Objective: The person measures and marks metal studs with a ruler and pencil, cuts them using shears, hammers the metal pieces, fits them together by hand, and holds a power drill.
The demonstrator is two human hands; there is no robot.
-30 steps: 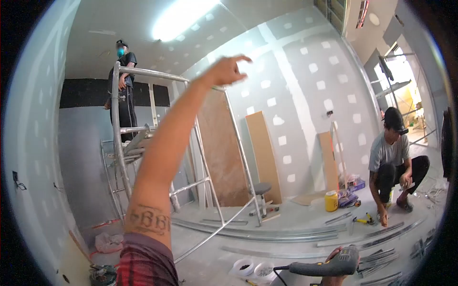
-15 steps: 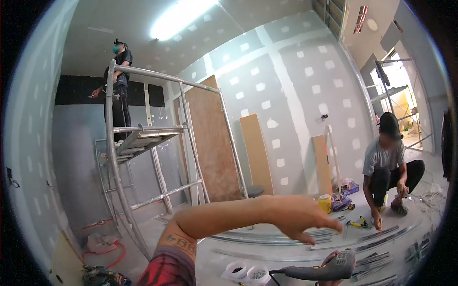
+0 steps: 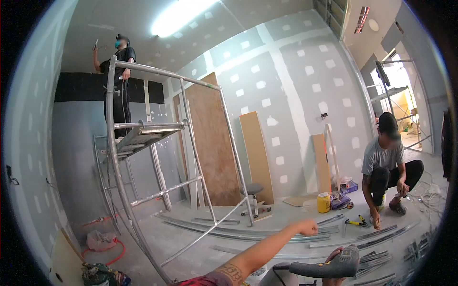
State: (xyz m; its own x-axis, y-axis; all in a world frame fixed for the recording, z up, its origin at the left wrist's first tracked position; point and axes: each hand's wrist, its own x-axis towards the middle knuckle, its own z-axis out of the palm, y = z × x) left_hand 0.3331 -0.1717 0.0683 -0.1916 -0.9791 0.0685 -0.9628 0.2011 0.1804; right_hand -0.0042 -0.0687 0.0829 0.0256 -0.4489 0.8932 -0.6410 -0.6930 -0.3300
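My left arm stretches from the bottom toward the middle right, and my left hand (image 3: pixel 307 227) is closed in a fist above metal studs (image 3: pixel 267 234) on the floor. Nothing shows in its fingers. At the bottom right, my right hand (image 3: pixel 332 253) is wrapped round a grey corded power drill (image 3: pixel 317 270); the body of the tool covers most of the hand. The drill's black cord loops down at its left end. A white tub (image 3: pixel 258 272) shows only partly behind my left forearm.
A metal scaffold (image 3: pixel 110 157) stands at left, with a person (image 3: pixel 117 90) on its platform. Another person (image 3: pixel 389 167) squats at right near yellow-handled tools (image 3: pixel 358 222). A yellow jar (image 3: pixel 324 203), a stool (image 3: pixel 253 189) and leaning boards (image 3: pixel 257 157) line the back wall.
My left arm has dropped and straightened, and its open hand has closed. The drill has shifted slightly right and up. The person on the scaffold has raised one hand holding a tool.
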